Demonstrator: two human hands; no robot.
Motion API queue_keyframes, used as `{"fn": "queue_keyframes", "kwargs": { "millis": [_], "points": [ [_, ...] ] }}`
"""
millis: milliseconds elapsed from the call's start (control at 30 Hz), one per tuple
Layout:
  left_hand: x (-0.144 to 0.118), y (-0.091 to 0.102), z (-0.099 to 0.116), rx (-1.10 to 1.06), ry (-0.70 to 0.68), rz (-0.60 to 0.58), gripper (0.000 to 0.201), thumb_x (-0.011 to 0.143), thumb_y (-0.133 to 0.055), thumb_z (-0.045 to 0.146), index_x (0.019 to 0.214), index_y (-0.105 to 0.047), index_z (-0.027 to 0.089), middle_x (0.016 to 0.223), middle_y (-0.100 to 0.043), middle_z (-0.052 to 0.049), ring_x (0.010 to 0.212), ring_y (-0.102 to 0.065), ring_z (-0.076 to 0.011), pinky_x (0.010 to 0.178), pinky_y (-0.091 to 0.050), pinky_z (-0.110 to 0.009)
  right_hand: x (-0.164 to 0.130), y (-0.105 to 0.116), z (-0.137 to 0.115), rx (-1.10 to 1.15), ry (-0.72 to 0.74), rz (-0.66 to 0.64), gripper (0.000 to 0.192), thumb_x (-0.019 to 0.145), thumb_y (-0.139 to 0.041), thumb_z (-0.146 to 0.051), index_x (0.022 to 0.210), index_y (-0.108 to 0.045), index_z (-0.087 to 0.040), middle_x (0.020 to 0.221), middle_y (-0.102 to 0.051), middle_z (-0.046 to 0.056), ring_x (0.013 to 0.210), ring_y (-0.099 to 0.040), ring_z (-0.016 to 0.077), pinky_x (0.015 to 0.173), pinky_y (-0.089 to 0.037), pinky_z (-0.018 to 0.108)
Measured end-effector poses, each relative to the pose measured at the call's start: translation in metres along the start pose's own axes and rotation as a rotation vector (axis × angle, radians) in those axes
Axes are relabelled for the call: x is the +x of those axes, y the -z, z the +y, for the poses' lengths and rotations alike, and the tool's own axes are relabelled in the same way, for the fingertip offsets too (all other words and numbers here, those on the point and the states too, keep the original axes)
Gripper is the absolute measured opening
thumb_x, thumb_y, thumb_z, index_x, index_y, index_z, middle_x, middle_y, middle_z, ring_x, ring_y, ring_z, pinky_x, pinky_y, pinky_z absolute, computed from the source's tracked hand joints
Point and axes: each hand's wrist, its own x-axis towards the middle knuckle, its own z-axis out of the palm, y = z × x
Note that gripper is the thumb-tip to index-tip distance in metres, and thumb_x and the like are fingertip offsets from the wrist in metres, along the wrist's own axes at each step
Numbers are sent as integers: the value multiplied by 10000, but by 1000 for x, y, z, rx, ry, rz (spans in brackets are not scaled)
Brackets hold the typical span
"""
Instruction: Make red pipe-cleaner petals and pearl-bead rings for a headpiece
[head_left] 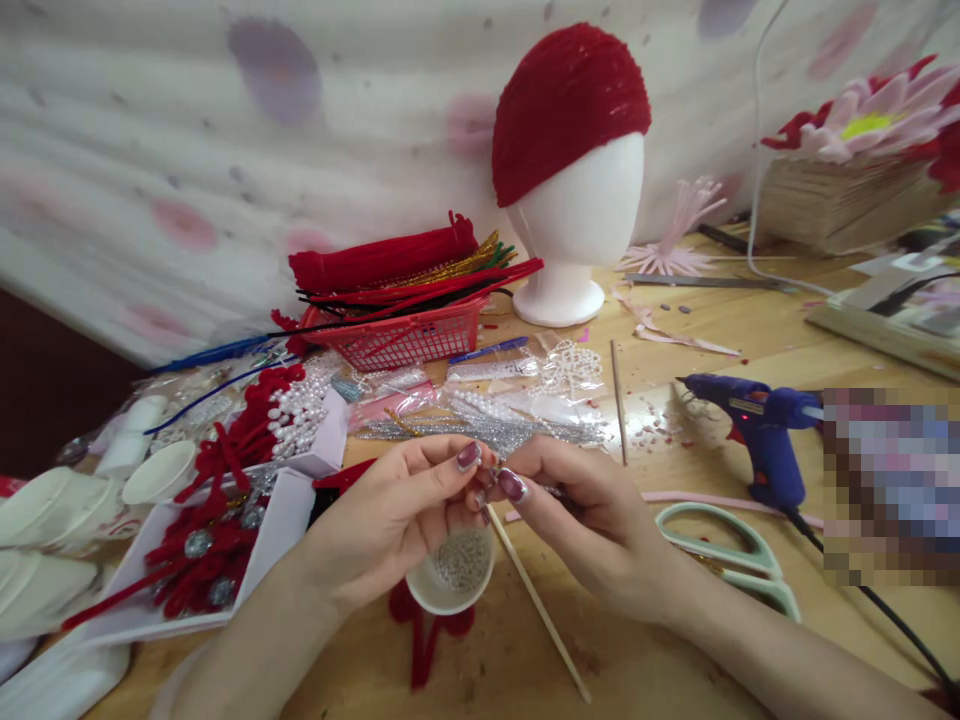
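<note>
My left hand (405, 515) and my right hand (592, 525) meet over the middle of the table, fingertips pinched close together. A tiny shiny piece sits between them, too small and too covered by the fingers to name. Just under my left fingers stands a white paper cup (451, 602) holding small clear beads (461, 562). A red fuzzy piece (425, 650) lies on the table by the cup, partly hidden beneath it. Beside my right hand a thin wooden stick (540, 605) lies at a slant.
Pale green scissors (776, 590) and a blue glue gun (772, 425) with a cord are on the right. White boxes (274, 545) of red stems and pearls stand left. Behind are a red basket (409, 340) and a white foam head (581, 215) with a red cap.
</note>
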Motion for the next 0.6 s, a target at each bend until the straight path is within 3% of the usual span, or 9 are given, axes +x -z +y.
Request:
{"fn": "queue_keyframes", "kwargs": {
  "millis": [233, 600],
  "points": [
    [0, -1, -1, -54, 0, 10, 182, 728, -879, 231, 799, -755, 119, 714, -675, -7, 600, -591, -54, 621, -547, -139, -1, 1, 0, -18, 7, -15, 216, 1003, -498, -238, 845, -638, -193, 735, -662, 24, 647, -588, 144, 565, -440, 262],
    [-2, -2, -2, -47, -18, 9, 158, 742, -871, 212, 816, -770, 116, 751, -725, -19, 641, -638, -53, 657, -544, -126, -1, 2, 2, -26, -2, -22, 215, 1005, -502, -250, 839, -624, -189, 708, -626, 12, 611, -536, 131, 527, -399, 253]
  ]
}}
